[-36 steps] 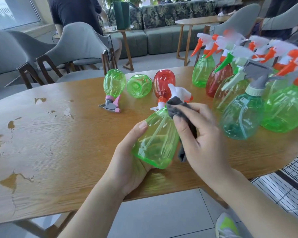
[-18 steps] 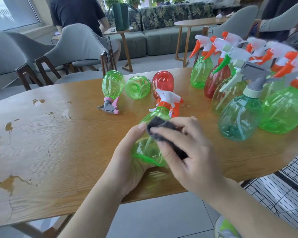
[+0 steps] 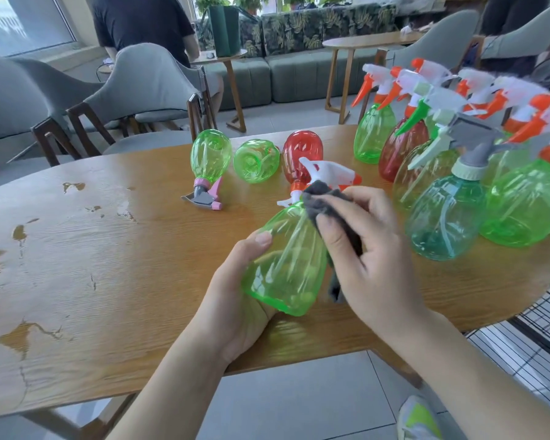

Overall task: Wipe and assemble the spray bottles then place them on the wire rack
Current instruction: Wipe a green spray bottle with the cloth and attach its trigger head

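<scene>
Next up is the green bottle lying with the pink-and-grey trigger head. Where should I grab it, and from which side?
Probably grip the pink-head bottle around its narrow shoulder just above the pink collar, coming from above. It lies on its side on the table with the head toward the person, and the round body is wide and slick. The left side is free; a headless green bottle lies close on its right.

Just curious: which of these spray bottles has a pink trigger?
The green bottle lying on its side at the far left of the group; its pink trigger is unlike the orange, green or grey triggers elsewhere.

Worn wooden table (image 3: 108, 265): three bottles lying (image 3: 210, 157) centre, upright sprayer bottles (image 3: 445, 217) clustered right.
</scene>
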Available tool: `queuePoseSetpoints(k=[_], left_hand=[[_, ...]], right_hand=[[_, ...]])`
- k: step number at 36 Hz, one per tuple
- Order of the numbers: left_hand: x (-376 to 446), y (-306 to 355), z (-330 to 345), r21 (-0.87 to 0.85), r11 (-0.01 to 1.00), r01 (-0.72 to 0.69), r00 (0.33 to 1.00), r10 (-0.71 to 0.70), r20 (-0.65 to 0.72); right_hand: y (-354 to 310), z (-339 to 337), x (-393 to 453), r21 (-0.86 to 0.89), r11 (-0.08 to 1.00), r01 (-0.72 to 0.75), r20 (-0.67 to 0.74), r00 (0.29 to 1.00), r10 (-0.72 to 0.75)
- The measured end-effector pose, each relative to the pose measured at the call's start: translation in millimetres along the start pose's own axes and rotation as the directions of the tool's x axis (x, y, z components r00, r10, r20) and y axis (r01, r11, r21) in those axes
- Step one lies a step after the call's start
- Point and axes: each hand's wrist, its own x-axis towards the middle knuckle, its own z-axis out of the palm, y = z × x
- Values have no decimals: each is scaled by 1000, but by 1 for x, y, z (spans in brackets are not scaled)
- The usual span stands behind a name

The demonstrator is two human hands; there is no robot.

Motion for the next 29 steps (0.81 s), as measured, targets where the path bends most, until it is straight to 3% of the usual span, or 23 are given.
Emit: queuePoseSetpoints(k=[4,11,17,25,29], left_hand=[[-2,1,1,9,1000,5,1000,-5,23],[1,1,-3,-39,999,-3,1000,3,6],[0,-1,-1,-21,1000,0,999,1,38],[-1,1,2,-93,995,29,999,-24,49],[-2,4,1,-127,990,65,998,-61,33]], right_hand=[[-6,-1,0,71,996,-55,-28,998,57],[-8,4,-12,62,988,141,25,990,-142],[-4,1,-8,31,998,62,-13,998,-61],[-14,7,-24,-76,906,416,97,908,-409],[-13,11,-26,-122,856,503,117,863,-491]])
